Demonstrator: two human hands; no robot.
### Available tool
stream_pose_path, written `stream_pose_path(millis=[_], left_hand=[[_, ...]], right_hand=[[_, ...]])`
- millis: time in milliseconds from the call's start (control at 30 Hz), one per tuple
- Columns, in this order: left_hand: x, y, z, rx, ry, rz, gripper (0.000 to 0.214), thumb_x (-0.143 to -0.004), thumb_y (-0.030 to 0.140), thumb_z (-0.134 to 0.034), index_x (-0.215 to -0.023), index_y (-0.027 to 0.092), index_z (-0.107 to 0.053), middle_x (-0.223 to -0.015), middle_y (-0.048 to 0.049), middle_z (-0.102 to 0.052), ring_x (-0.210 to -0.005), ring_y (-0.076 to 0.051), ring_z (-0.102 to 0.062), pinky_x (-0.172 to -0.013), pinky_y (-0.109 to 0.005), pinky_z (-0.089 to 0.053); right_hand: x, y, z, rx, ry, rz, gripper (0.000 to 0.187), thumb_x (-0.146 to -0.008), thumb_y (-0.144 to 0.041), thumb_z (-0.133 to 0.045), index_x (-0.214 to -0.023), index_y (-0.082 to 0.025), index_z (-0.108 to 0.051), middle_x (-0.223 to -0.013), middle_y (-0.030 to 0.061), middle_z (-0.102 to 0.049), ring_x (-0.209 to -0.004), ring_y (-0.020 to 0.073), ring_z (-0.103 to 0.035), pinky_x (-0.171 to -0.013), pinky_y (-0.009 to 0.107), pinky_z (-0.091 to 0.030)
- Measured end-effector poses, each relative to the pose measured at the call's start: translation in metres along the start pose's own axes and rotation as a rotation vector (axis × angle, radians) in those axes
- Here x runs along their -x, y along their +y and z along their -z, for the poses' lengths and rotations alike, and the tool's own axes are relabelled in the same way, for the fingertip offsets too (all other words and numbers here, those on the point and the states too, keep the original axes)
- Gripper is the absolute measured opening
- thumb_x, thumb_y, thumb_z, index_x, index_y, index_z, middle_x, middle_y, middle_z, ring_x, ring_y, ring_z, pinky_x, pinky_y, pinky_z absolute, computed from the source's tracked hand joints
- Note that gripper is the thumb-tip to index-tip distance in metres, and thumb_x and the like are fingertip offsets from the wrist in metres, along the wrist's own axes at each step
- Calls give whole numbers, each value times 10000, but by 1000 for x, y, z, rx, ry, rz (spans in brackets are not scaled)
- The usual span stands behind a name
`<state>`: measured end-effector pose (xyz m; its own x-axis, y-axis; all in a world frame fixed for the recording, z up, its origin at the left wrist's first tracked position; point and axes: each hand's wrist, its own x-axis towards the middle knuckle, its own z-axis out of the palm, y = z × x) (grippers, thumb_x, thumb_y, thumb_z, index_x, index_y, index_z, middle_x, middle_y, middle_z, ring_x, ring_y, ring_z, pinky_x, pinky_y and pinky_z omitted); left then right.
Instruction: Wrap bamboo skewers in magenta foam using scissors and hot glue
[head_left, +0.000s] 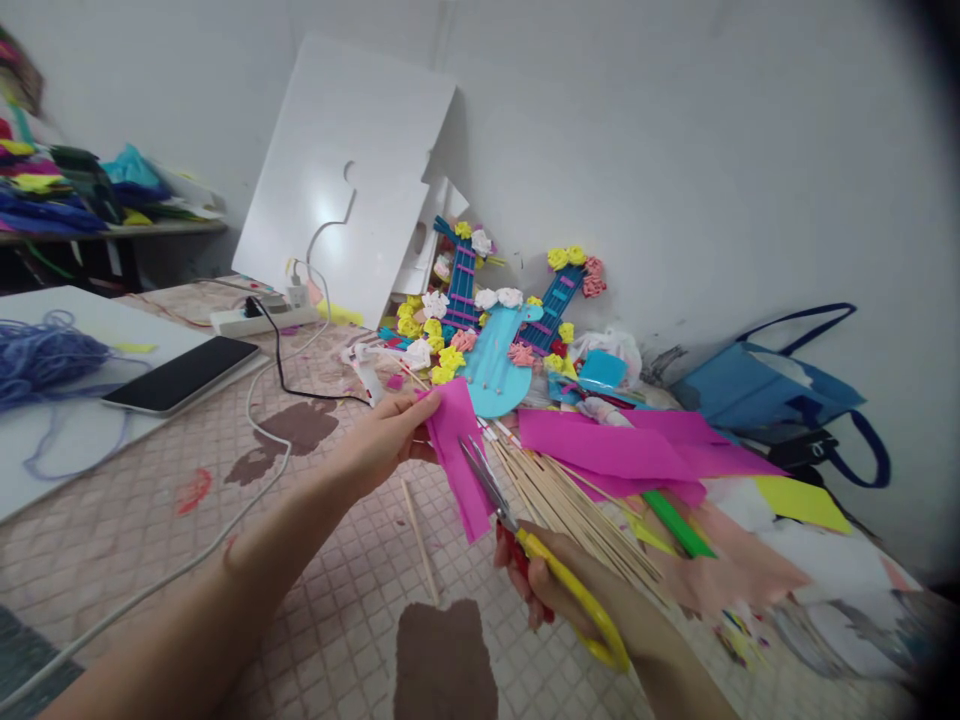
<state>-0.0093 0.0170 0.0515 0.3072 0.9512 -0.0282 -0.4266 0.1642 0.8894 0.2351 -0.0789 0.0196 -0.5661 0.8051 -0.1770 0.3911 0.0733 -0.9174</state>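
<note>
A folded strip of magenta paper (459, 440) is pinched by its upper left edge in my left hand (401, 430). My right hand (536, 580) grips a pair of scissors (577, 600) with yellow and red handles. The scissor blades are parted a little and lie over the right side of the strip. Whether they have cut into it, I cannot tell. Below the strip a single thin wooden stick (420, 540) rests on the table. A bundle of similar sticks (577, 505) lies just beyond my right hand.
Larger magenta sheets (615, 450) lie to the right, near a blue bag (772, 385). Paper-flower decorations and a light blue guitar-shaped piece (495, 365) stand against the wall. On the left are a phone (184, 375), purple yarn (49, 355) and a white cable (247, 500) crossing the table.
</note>
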Motion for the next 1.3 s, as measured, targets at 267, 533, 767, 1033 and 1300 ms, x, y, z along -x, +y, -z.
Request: stream_pose_path(millis=[267,533,767,1033,1300], left_hand=[[0,-4,0,1,-23,-2,269,-794,362,-685,-737,102,-644,-671,-37,-645,-562,-129,-607,-538,-260,-528],[2,-6,-2,0,-115,17,265,-796,373,-688,-823,109,-673,-715,-43,-667,-631,-139,-623,-601,-282,-562],[2,-3,1,-34,-119,18,276,-793,375,-690,-749,103,-680,-685,-53,-671,-602,-135,-623,-595,-273,-563],[3,-4,0,-121,-164,58,325,-776,424,-696,-782,99,-710,-678,-83,-685,-649,-167,-656,-657,-307,-581],[3,-7,-1,-144,-185,107,323,-783,425,-689,-791,104,-717,-693,-94,-702,-641,-172,-670,-650,-301,-586]], right_hand=[[-3,-8,-9,78,53,-16,498,-890,-657,-356,-983,-190,-502,-682,-38,-443,-520,71,-449,-516,212,-468],[-13,6,-19,5,115,17,572,-863,-712,-329,-989,-183,-510,-645,-48,-427,-486,63,-427,-474,197,-443],[-12,2,-18,8,114,3,561,-859,-709,-352,-980,-187,-518,-644,-48,-438,-489,65,-434,-475,199,-446],[-14,-24,-21,92,164,-26,575,-842,-746,-305,-794,-193,-455,-592,-52,-407,-492,76,-422,-483,215,-414],[-18,-10,-22,184,216,-29,484,-902,-647,-330,-877,-187,-479,-669,-20,-491,-524,89,-495,-488,215,-405]])
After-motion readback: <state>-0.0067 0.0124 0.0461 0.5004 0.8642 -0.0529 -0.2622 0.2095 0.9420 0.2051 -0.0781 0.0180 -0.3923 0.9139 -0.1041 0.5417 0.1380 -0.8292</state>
